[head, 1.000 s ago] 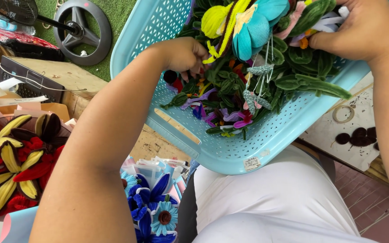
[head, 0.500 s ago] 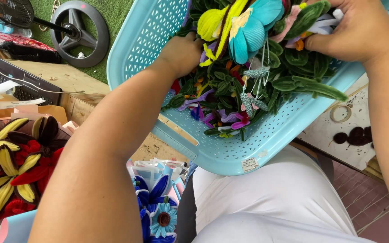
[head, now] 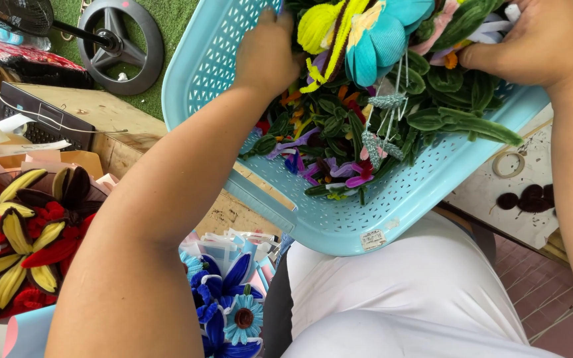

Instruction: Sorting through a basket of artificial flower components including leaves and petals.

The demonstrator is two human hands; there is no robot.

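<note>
A light blue perforated plastic basket (head: 392, 205) rests tilted over my lap, filled with fuzzy craft flowers (head: 366, 46) in yellow, turquoise, purple and pink with green leaves. My left hand (head: 270, 53) is pushed into the pile at the basket's left side, fingers buried among the stems, so I cannot see what it grips. My right hand (head: 542, 40) reaches in from the upper right, fingers curled on the green leaves and pink stems (head: 452, 33) at the top edge.
A red and yellow flower bouquet (head: 21, 245) lies at the left, a blue flower bouquet (head: 230, 298) by my knee. A black wheel (head: 121, 43) stands on green turf behind a wooden bench (head: 101, 113). A tape ring (head: 509, 164) lies on a white board at right.
My left hand has moved up and deeper into the flower pile. The basket has shifted slightly toward the upper right in view. My right hand stays in the leaves.
</note>
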